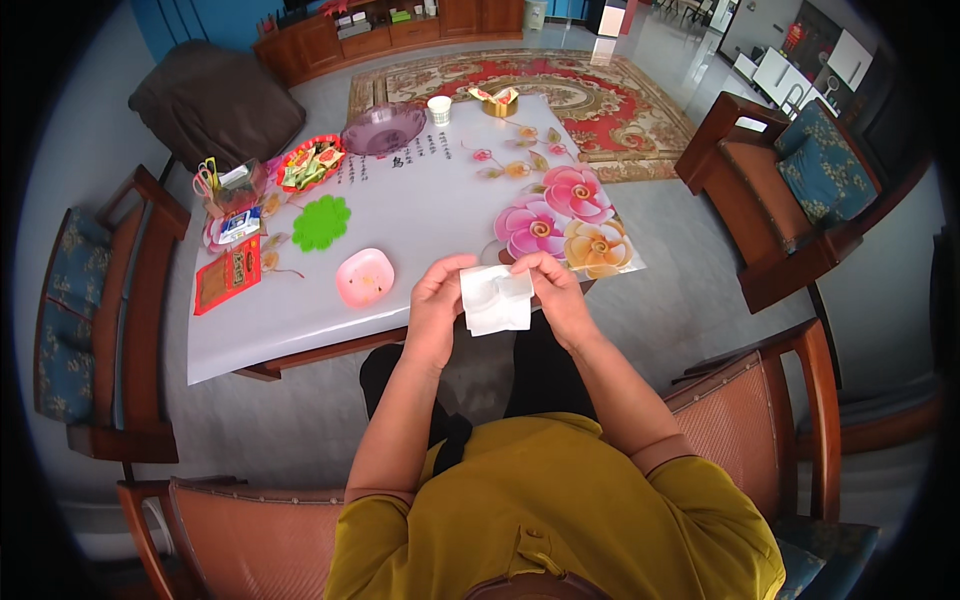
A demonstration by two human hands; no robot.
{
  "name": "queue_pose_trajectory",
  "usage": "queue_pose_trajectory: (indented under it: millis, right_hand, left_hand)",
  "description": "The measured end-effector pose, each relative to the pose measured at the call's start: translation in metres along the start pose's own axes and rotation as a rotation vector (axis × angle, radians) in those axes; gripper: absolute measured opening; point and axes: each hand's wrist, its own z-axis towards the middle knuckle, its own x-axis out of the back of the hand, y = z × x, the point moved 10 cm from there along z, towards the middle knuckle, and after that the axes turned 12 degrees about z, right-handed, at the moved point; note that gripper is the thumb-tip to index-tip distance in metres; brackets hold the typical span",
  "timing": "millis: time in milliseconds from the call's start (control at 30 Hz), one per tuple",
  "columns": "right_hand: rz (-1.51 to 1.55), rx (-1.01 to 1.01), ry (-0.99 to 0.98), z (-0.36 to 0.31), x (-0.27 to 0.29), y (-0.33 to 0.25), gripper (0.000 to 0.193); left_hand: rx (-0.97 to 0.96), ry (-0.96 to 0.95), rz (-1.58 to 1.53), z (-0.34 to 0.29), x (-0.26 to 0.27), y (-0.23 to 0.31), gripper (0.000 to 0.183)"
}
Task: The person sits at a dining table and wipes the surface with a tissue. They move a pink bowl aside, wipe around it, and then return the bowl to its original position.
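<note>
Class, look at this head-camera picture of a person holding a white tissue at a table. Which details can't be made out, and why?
- White tissue: its top corners, covered by the left hand and right hand.
- Pink dish: contents too small to identify.
- Red tray: items inside too small and distant.
- Room edges: bent and cut off by the dark fisheye rim.

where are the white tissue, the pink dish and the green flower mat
white tissue (495, 300), head view, middle of the folded sheet
pink dish (364, 277), head view, centre of its bowl
green flower mat (321, 222), head view, middle of the mat
</note>
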Motion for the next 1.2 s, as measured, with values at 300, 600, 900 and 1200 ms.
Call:
queue_pose_trajectory:
  millis: [300,600,900,1200]
  right_hand:
    - [-0.243,0.152,-0.107,0.004,-0.014,-0.008,0.015]
    - [-0.064,-0.065,-0.044,0.014,-0.014,0.012,0.024]
    - [-0.011,-0.129,0.096,0.041,0.015,0.044,0.016]
    - [0.114,-0.357,0.056,0.068,0.022,0.095,0.033]
  left_hand:
    - [0.094,-0.010,0.061,0.002,-0.007,-0.020,0.024]
    - [0.044,0.094,0.139,0.014,0.003,-0.023,0.018]
    - [0.137,0.138,0.059,0.030,0.007,-0.044,0.017]
    - [0.201,0.185,0.167,0.071,0.035,-0.089,0.013]
